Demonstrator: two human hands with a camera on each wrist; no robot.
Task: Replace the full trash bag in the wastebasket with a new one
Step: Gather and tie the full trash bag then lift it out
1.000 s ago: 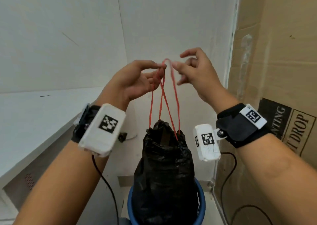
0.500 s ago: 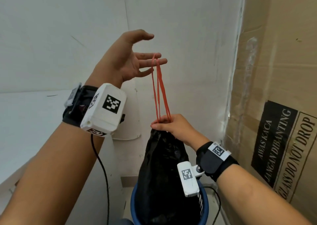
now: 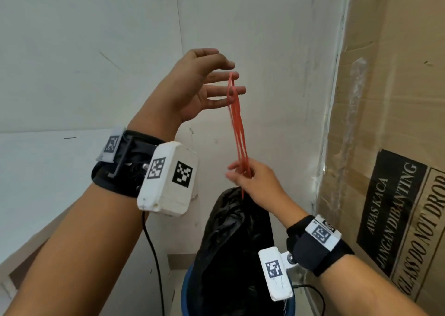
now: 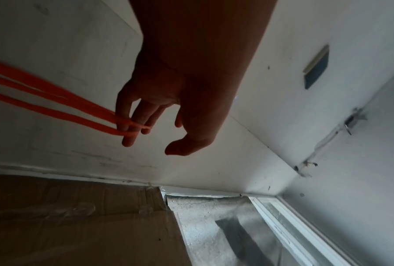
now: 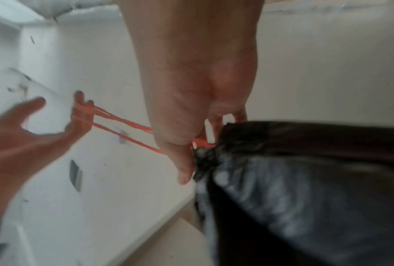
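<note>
A full black trash bag (image 3: 231, 243) stands in the blue wastebasket (image 3: 185, 289), its neck gathered. Red drawstring loops (image 3: 237, 127) stretch up from the neck. My left hand (image 3: 202, 91) is raised above the bag with its fingers straight, and the loops hang over its fingers (image 4: 129, 126). My right hand (image 3: 255, 183) pinches the strings just above the bag's neck. In the right wrist view the thumb (image 5: 182, 162) presses the red drawstring (image 5: 123, 129) beside the crumpled black bag (image 5: 305, 180). The bag hides the basket's inside.
A tall cardboard box (image 3: 397, 123) marked "GLASS DO NOT DROP" stands close on the right. White walls meet in a corner behind the bag. A white ledge (image 3: 36, 171) runs along the left. A black cable (image 3: 154, 255) hangs from my left wrist.
My right hand left the loop tops and dropped to the bag's neck, where it pinches the strings. My left hand rose and straightened its fingers, with the loops over them.
</note>
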